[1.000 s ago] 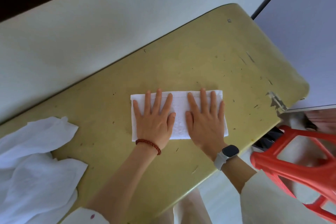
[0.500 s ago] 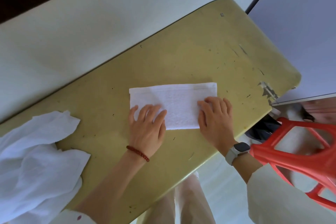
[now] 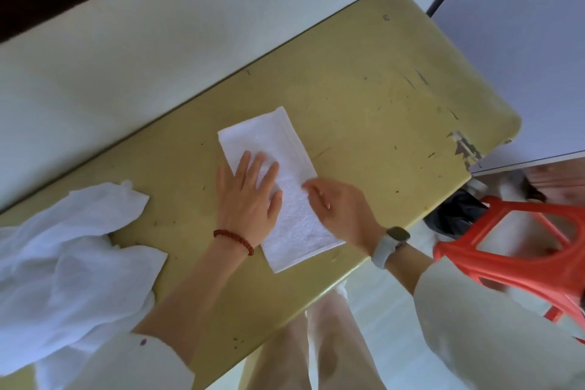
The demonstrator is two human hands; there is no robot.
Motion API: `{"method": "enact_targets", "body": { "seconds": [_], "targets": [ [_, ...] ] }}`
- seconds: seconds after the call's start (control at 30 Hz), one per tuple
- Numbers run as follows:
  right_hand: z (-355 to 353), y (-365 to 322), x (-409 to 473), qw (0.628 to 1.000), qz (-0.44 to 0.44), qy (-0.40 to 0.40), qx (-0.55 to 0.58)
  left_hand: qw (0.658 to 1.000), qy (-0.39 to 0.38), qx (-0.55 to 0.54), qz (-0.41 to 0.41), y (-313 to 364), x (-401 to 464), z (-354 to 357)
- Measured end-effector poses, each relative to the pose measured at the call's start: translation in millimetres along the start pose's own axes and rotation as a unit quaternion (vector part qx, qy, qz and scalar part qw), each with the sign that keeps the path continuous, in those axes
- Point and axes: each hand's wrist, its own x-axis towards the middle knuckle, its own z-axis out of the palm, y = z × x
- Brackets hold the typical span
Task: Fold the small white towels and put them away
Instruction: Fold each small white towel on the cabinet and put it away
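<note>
- Small white terry towel (image 3: 278, 180), folded into a long narrow strip, lies slanted on the scuffed olive-yellow tabletop (image 3: 380, 98), its near end close to the table's front edge.
- Our left hand (image 3: 250, 196) lies flat on the strip's left half, fingers straight and spread, pressing, not gripping.
- Our right hand (image 3: 338, 209) sits at the strip's right long edge; fingers curl at the cloth. We judge a pinch on that edge, though the fingertips are partly hidden.
- Step in hand, as we read it: squaring the strip for the next fold.
- To do it well: we anchor with the flat palm, lift one short end cleanly, lay it corner to corner, then smooth outward from the crease.
- Loose heap of thin white cloth (image 3: 69, 250) waits at the table's left end, well apart from the strip.
</note>
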Motion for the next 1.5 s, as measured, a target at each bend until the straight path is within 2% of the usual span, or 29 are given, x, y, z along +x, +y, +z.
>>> {"method": "enact_targets", "body": {
  "seconds": [0.07, 0.17, 0.33, 0.53, 0.83, 1.1, 1.2, 1.37, 1.5],
  "targets": [
    [2, 5, 31, 0.997, 0.069, 0.03, -0.006, 0.999, -0.018, -0.007, -0.026, 0, -12, 9],
    [9, 12, 79, 0.99, 0.131, 0.025, -0.05, 0.999, -0.025, -0.008, -0.04, 1, -20, 18],
    [17, 1, 132, 0.984, 0.123, -0.06, -0.114, 0.999, -0.014, -0.014, -0.039, 0, -19, 19],
    [21, -9, 147, 0.981, 0.106, -0.079, -0.143, 0.998, -0.005, -0.034, -0.043, 0, -21, 19],
    [23, -26, 167, 0.948, 0.179, -0.181, -0.19, 0.998, -0.01, -0.045, -0.047, -1, -23, 20],
    [-1, -25, 156, 0.975, 0.132, -0.174, -0.036, 0.998, -0.01, -0.044, -0.044, -3, -22, 18],
    [-12, -26, 156, 0.974, 0.139, -0.174, 0.045, 0.998, -0.01, -0.043, -0.038, -5, -21, 17],
    [-10, -19, 157, 0.97, 0.152, -0.187, 0.033, 0.997, 0.008, -0.065, -0.041, -6, -20, 14],
    [-4, -19, 158, 0.969, 0.153, -0.194, 0.028, 0.982, 0.081, -0.16, -0.051, -15, -10, 5]
  ]
}}
